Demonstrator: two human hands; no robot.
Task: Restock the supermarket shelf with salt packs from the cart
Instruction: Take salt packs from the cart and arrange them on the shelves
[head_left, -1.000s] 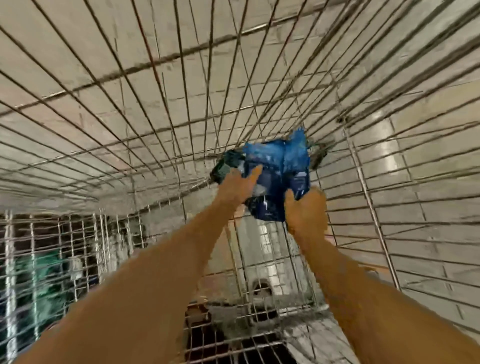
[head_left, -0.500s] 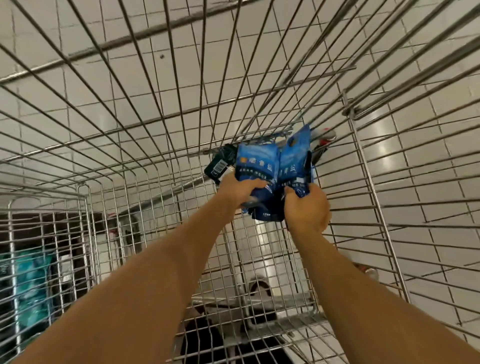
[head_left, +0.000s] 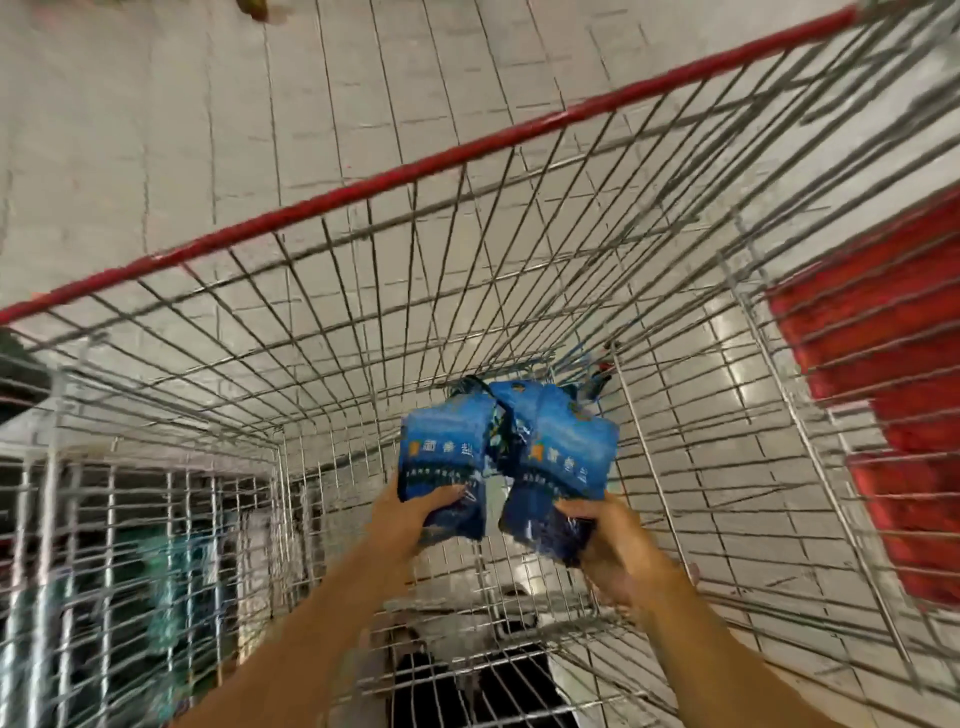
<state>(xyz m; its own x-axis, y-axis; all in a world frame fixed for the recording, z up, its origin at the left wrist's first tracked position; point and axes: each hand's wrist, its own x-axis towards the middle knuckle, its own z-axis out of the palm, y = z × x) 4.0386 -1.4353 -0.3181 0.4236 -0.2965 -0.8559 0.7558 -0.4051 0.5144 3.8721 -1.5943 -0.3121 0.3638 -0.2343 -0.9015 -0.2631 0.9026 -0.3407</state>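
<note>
- Seen from above, looking down into a silver wire shopping cart (head_left: 363, 332) with a red-coated top rim (head_left: 426, 169), standing on a pale tiled floor (head_left: 156, 130).
- Inside the cart, both bare arms reaching forward and down toward the far right corner of the basket.
- Left hand (head_left: 410, 512) clamped on the lower edge of a glossy blue plastic salt pack with white lettering (head_left: 447, 457), thumb across its front face.
- Right hand (head_left: 605, 535) clamped on the bottom of a second glossy blue salt pack (head_left: 563, 457), fingers curled under it.
- Both packs upright, side by side and touching, raised above the cart's wire floor rather than lying on it.
- Behind the two held packs, against the far corner of the cart, scraps of blue and dark packaging (head_left: 582, 400); too blurred to tell whether more packs lie there.
- Outside the cart's right wall, blurred red stacked plastic crates or baskets (head_left: 883, 389).
- Outside the cart's left wall, dark shelving with a green blur (head_left: 171, 566); contents not readable.
- No supermarket shelf clearly visible in this view, so no count possible of packs already placed.
- Judged stage: pickup from the cart under way, two packs in hand; carrying them out over the rim and setting them on the shelf yet to do.
- Cart otherwise looking almost empty, suggesting the restocking may be near its end, though not certain.
</note>
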